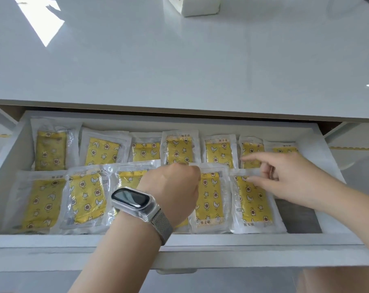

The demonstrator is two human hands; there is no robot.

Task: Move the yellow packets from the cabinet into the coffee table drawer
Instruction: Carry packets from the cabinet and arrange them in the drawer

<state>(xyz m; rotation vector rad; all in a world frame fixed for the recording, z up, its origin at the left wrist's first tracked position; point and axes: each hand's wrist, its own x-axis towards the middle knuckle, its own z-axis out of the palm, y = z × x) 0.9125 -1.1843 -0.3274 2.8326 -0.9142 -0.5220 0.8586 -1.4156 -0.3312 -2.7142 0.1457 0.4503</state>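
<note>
The left hand (173,191), wearing a watch (129,199) on a mesh band, reaches in at lower centre, its fingers curled down onto a front-row packet; whether they pinch it I cannot tell. The right hand (289,178) enters from the right, fingers loosely spread, thumb and fingertips touching the top edge of the rightmost front packet (255,204). The yellow packets (88,199) lie in two rows inside the open white drawer (116,240), below the white tabletop (179,60). A white box (194,6) sits at the top centre.

Home living room, white coffee table (179,60), open drawer (179,242)
</note>
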